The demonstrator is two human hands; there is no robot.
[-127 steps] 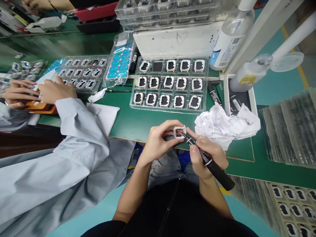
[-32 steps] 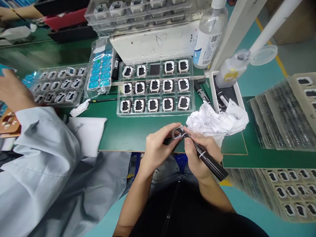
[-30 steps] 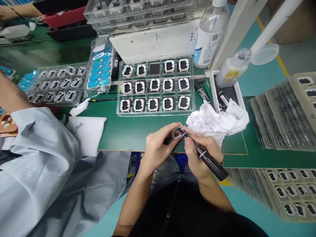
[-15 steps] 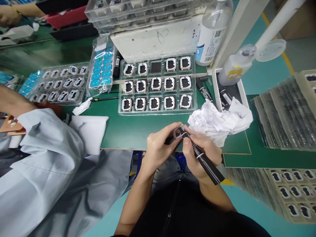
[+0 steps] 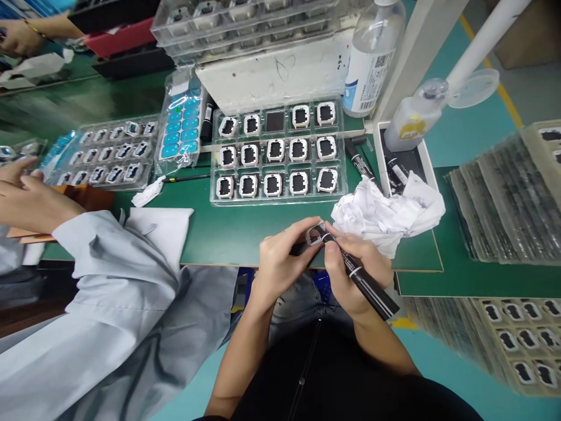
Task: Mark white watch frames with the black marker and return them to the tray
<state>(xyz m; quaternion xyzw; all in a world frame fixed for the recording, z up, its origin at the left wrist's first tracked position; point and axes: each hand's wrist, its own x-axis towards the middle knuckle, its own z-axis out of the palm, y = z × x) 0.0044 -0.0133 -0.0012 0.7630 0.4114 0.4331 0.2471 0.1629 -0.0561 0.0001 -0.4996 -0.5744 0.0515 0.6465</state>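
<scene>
My arms are bare to the elbow; I wear a black top, grey jeans, no gloves.

tray [image 5: 279, 200] behind hands, cloth [image 5: 385, 213] right

black marker [image 5: 363, 279]: glossy plastic barrel with a white band. small frame [image 5: 314, 235]: pale, apparently matt plastic, partly hidden by fingers. clear tray [image 5: 346, 169], far: glossy, see-through plastic. crumpled wipe [image 5: 390, 211], right: matt white paper or cloth. bench mat [image 5: 228, 234]: smooth matt green. sleeve [image 5: 118, 304], left: pale woven cloth.
</scene>
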